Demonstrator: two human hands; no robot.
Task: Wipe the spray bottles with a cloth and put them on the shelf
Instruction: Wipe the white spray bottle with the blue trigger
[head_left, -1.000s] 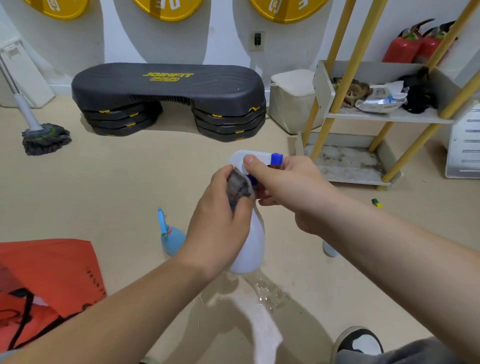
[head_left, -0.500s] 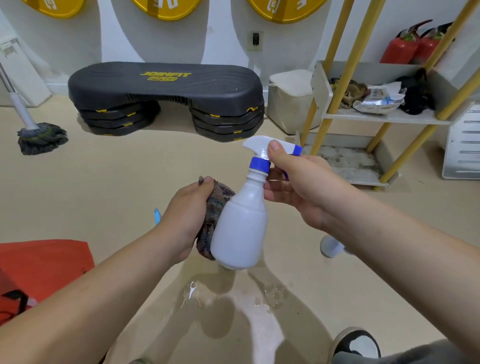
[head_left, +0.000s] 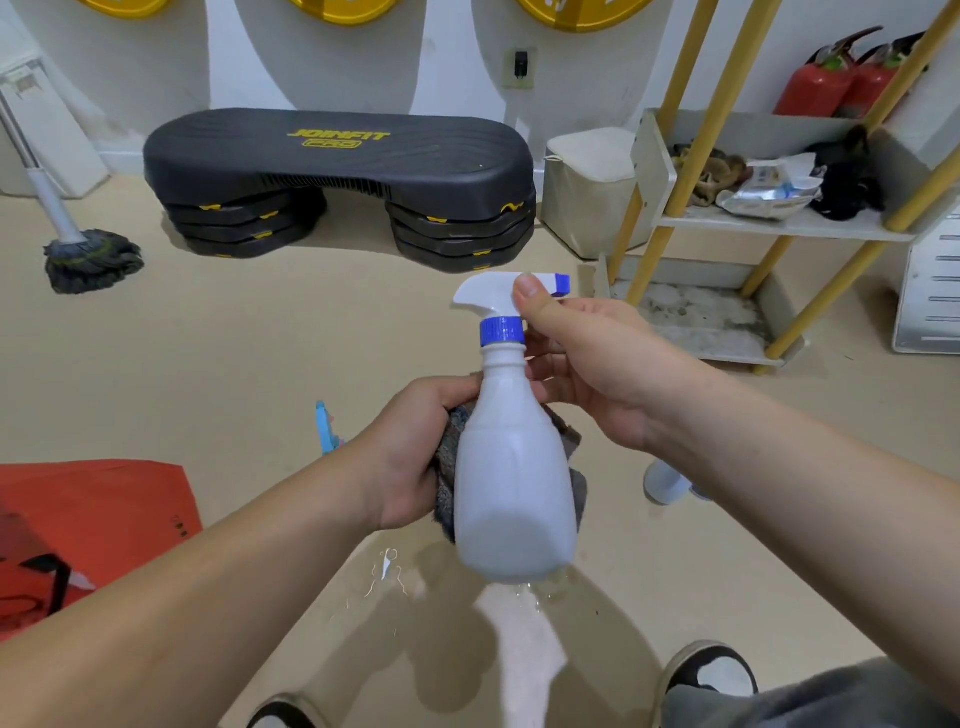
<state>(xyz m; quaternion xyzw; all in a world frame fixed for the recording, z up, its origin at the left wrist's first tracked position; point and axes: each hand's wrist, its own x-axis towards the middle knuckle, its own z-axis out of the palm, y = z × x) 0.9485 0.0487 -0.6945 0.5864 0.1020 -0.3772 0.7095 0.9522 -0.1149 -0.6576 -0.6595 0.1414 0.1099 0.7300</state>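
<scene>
Spray bottle (head_left: 514, 483), white with a blue collar and blue nozzle tip, is held upright in the air above the floor (head_left: 260, 338), between both hands and over a wet patch (head_left: 405, 577). Against the far wall stands a black step platform (head_left: 337, 161) on stacked risers. A shelf rack (head_left: 779, 228) with yellow poles stands at the floor's far right edge; its upper tier carries packets and dark bundles, and its lower tier (head_left: 701, 322) looks stained. An orange bag (head_left: 93, 519) lies at the near left edge, and a grey mop (head_left: 91, 260) rests at the far left. 2 red fire extinguishers (head_left: 831, 78) stand behind the rack, with a pale cube-shaped seat (head_left: 587, 192) just left of it. The right hand (head_left: 587, 374) grips the bottle's sprayer head, thumb on top and fingers curled behind the neck. The left hand (head_left: 410, 457) is closed around a grey cloth (head_left: 445, 504), pressing it to the bottle's far side. A second white bottle (head_left: 665, 480) shows on the floor under the right forearm, and a light blue sprayer (head_left: 324, 428) pokes out behind the left wrist.
</scene>
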